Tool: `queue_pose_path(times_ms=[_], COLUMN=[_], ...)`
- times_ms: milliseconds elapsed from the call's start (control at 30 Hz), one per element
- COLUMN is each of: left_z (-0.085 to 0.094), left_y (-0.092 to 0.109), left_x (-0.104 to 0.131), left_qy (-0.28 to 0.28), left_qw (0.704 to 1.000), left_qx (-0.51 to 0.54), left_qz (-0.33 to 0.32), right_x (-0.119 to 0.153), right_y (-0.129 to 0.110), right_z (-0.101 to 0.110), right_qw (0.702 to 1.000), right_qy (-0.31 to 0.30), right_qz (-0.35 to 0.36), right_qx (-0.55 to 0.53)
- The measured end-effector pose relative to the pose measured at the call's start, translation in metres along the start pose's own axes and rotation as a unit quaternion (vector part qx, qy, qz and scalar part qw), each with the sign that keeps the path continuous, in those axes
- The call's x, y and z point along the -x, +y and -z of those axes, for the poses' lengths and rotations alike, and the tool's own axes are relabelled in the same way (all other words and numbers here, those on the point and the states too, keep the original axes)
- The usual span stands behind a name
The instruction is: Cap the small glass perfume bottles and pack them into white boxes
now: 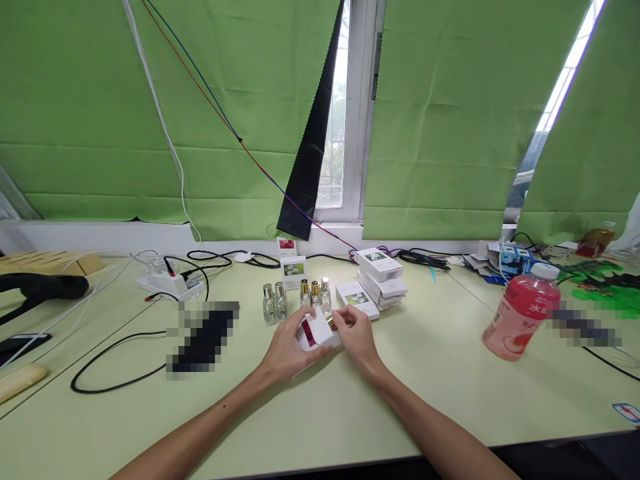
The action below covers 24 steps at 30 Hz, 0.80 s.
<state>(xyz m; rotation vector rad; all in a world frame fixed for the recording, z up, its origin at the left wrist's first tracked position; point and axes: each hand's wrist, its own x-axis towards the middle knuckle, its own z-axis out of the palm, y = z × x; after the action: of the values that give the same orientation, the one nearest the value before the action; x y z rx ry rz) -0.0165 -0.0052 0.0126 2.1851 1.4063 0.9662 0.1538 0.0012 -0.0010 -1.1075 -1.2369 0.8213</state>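
My left hand [293, 347] is wrapped round a small white box [320, 328] with a red picture on it, held tilted just above the table. At the box's open end, my right hand [356, 333] pinches a small gold-capped bottle [329, 319], mostly hidden by the box and fingers. Behind my hands stand two silver-capped glass bottles [275, 303] and several more bottles [315, 292], some with gold caps. A white box with a flower picture [294, 270] stands upright behind them. Another flower box [357, 299] lies beyond my right hand.
Stacked white boxes [383, 283] stand behind my right hand. A pink drink bottle [523, 313] is at the right. On the left are a power strip [170, 283], cables and a blurred dark object [207, 337]. Green blinds [450, 120] hang behind the table [240, 427].
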Motion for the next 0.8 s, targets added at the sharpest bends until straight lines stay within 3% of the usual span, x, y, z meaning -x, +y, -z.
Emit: queue_pose_path(times_ms=[800], left_z=[-0.0003], left_y=[0.0034], left_x=[-0.0005], left_qy=[0.004], left_qw=[1.000], left_qx=[0.006], left_qz=[0.004], right_x=[0.0006], right_y=[-0.0025], right_z=[-0.0006], right_qw=[0.999], right_qy=[-0.026], right_qz=[-0.007], right_qx=[0.029])
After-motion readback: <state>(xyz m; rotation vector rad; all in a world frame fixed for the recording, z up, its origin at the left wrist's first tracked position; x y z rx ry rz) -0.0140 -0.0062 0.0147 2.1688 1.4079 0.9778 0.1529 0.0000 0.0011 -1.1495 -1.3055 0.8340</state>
